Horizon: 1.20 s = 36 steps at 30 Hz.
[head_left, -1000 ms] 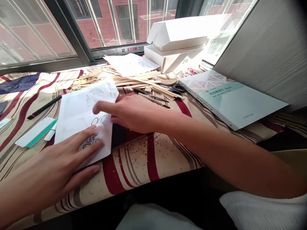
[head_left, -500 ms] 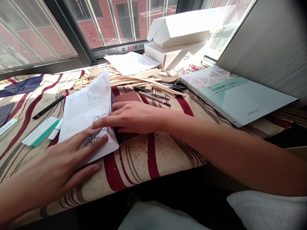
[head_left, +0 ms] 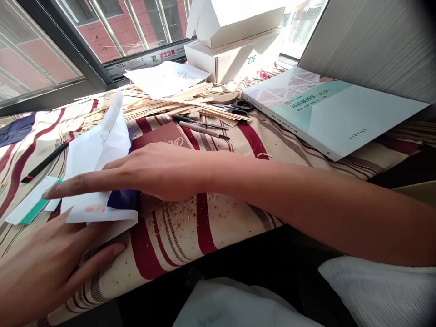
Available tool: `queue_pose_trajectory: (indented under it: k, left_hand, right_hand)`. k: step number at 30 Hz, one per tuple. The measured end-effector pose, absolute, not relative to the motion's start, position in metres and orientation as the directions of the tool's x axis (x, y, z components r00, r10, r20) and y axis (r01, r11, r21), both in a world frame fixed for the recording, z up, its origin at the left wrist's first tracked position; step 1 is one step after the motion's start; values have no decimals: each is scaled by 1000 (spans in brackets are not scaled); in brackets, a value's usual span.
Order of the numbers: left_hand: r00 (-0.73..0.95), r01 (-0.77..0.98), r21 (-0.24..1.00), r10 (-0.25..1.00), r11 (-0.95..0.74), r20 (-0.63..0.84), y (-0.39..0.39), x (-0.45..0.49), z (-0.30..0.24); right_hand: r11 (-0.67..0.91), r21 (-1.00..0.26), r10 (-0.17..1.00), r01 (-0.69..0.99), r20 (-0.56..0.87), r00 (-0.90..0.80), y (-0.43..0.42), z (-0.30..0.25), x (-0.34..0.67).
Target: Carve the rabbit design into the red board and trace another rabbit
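Observation:
A white sheet of paper [head_left: 85, 159] with line drawings is folded over toward the left, showing part of its underside. Dark blue sheet [head_left: 122, 200] lies beneath it, like carbon paper. My right hand [head_left: 153, 170] rests across the paper, index finger stretched out to the left and the other fingers partly hidden. My left hand [head_left: 57, 254] lies flat at the lower left, its fingers under the folded flap and its thumb apart. A reddish-brown board [head_left: 163, 136] with pale carved lines shows beyond my right hand.
A green-and-white strip [head_left: 36, 200] and black pen-like tool [head_left: 47, 161] lie left. Behind are thin wood strips [head_left: 150, 109], carving tools [head_left: 204, 129], scissors [head_left: 242, 105] and white boxes [head_left: 235, 54]. A thick book [head_left: 334, 113] lies right. Wood crumbs dot the striped cloth [head_left: 218, 218].
My right hand has moved left with the paper's right side, folding it over. The flap now covers my left fingers, and more of the blue sheet shows. The whole view has shifted.

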<state>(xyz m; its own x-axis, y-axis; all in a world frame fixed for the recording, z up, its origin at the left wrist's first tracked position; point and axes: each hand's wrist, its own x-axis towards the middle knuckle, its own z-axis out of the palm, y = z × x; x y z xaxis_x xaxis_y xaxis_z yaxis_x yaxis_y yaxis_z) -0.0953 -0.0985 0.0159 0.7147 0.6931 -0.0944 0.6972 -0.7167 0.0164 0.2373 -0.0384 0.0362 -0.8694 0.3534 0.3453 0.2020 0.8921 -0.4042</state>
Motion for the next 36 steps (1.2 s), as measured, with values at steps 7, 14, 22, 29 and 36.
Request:
queue_pose_trajectory:
  k: [7, 14, 22, 29, 36]
  left_hand:
    - [653, 748, -61, 749, -661, -112, -106, -70, 26]
    - [784, 615, -111, 621, -780, -22, -105, -58, 26]
    - [854, 519, -242, 506, -820, 116, -103, -46, 21]
    - [846, 532, -243, 496, -811, 197, -109, -40, 10]
    - [823, 563, -215, 514, -798, 243, -122, -37, 1]
  right_hand:
    - [921, -279, 375, 272, 443, -814, -38, 36, 236]
    - [917, -181, 400, 356, 396, -827, -33, 40, 250]
    - [956, -245, 242, 164, 337, -910, -42, 44, 260]
    - [967, -93, 251, 236, 215, -944, -51, 29, 248]
    - [973, -108, 225, 205, 216, -950, -54, 35, 250]
